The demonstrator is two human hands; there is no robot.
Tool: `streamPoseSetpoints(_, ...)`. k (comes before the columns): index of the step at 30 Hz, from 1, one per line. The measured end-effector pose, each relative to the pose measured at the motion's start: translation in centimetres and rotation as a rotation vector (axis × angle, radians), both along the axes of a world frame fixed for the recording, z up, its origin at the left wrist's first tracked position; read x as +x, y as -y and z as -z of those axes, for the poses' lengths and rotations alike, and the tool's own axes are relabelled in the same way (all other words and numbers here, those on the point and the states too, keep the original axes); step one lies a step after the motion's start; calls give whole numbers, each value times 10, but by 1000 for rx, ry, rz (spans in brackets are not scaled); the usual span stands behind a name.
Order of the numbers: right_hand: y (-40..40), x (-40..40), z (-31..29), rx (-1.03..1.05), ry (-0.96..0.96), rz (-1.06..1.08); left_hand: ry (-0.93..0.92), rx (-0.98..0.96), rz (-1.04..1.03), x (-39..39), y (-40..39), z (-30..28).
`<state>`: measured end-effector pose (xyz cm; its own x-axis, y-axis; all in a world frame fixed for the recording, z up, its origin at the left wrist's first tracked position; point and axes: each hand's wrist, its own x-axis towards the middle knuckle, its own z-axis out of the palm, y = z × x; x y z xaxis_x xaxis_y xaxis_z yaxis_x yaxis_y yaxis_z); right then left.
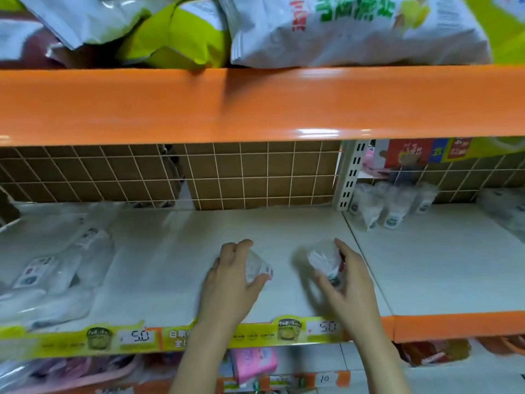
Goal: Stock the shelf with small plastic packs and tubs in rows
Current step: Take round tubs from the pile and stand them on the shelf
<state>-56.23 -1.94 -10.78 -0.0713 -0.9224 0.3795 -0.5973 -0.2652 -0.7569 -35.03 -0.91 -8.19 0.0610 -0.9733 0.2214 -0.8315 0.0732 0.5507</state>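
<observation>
Over the white middle shelf (284, 226) both of my hands hold small clear plastic tubs. My left hand (231, 277) grips one tub (257, 267) with a red-edged label, fingers curled over its top. My right hand (348, 275) holds a second clear tub (324, 258) with white contents, thumb beneath and fingers round its right side. Both tubs are low over the shelf near its front; I cannot tell whether they touch it. Several clear plastic packs (54, 268) lie flat at the shelf's left end.
An orange upper shelf (255, 103) with big snack bags (355, 27) overhangs close above. A wire grid (241, 172) backs the shelf. Past a white upright (350, 174), the right bay holds standing clear packs (392, 206). Price strip (142, 335) runs along the front edge.
</observation>
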Motion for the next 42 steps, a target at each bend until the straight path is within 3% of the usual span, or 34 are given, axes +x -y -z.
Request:
streamPoseSetpoints(16, 13, -38, -3, -52, -23, -69, -45, -74, -88, -31, 25, 9)
streamPoseSetpoints(24, 16, -142, -8, -16, -70, -73, -7, -164, -141, -130, 25, 16)
streamPoseSetpoints(32, 11, -260, -6, 16, -97, 29, 56, -207, 25, -280, 46, 18)
streamPoseSetpoints(42, 28, -293, -2, -4, -58, 13, 125, -168, -76, -289, 101, 6)
